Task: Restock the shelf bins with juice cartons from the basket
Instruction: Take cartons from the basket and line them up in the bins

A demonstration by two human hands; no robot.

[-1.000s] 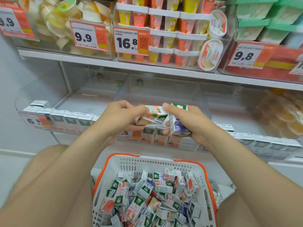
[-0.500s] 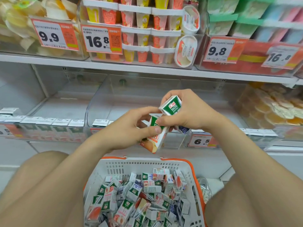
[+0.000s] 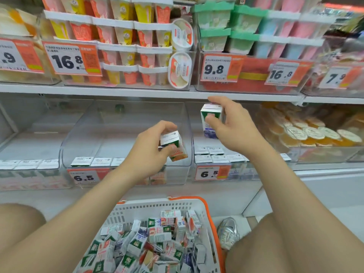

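Supermarket shelving filled the view, and its lower shelf [image 3: 137,192] carried clear plastic bins. The hands were apart, each clamped on one juice carton. The left hand [image 3: 149,152] gripped an orange-printed carton [image 3: 174,147], tilted, over the front right corner of the middle bin [image 3: 126,123]. The right hand [image 3: 230,133] pinched a purple-printed carton [image 3: 209,121] upright above the right bin [image 3: 238,173]. Each bin had a row of cartons [image 3: 94,161] only along its front edge, with bare floor behind. The basket [image 3: 208,209] below the shelf was heaped with mixed cartons. Judging from this, the step was setting both cartons down by flavour. Done well, the orange one would need righting first, then seating just behind the front row with its face forward. The purple one looked ready to go straight down behind its own row. Lowering each until it stood flat before letting go would probably keep the row from toppling.
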